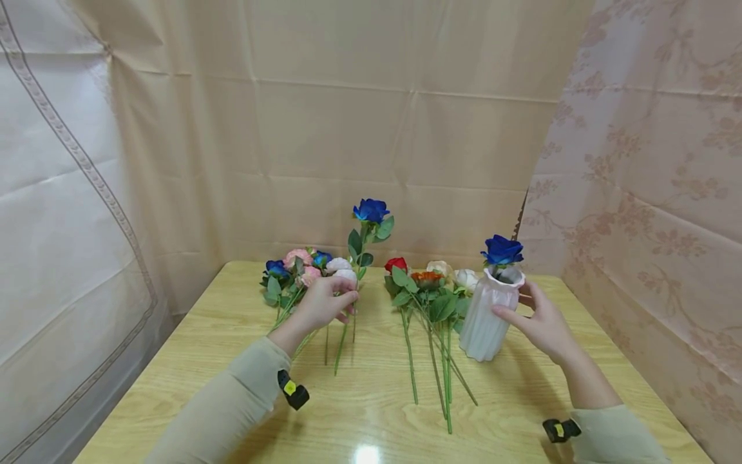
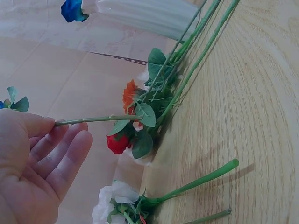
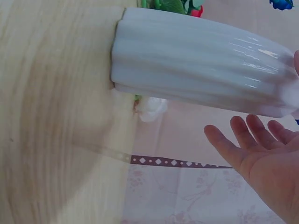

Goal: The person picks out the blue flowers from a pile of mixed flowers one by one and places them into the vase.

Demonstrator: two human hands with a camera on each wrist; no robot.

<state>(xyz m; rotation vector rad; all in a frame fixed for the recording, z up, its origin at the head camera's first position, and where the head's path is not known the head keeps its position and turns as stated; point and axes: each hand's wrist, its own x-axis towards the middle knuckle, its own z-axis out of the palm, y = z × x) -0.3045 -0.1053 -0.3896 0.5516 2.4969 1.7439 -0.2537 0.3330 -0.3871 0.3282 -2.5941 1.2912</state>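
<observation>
My left hand pinches the stem of an artificial blue rose between thumb and fingers. The rose stands upright, its bloom above the hand. On the right, a white ribbed vase stands on the table, leaning a little. One blue rose shows above its mouth; the lower stem is hidden inside. My right hand holds the vase near its neck, thumb in front and fingers behind. In the right wrist view, the fingers are spread, close along the vase's side.
Left of centre lies a bunch of pink, blue and white flowers, partly behind the left hand. Between the hands, red, orange and pale flowers lie with stems toward the front of the wooden table. Curtains hang behind and beside it.
</observation>
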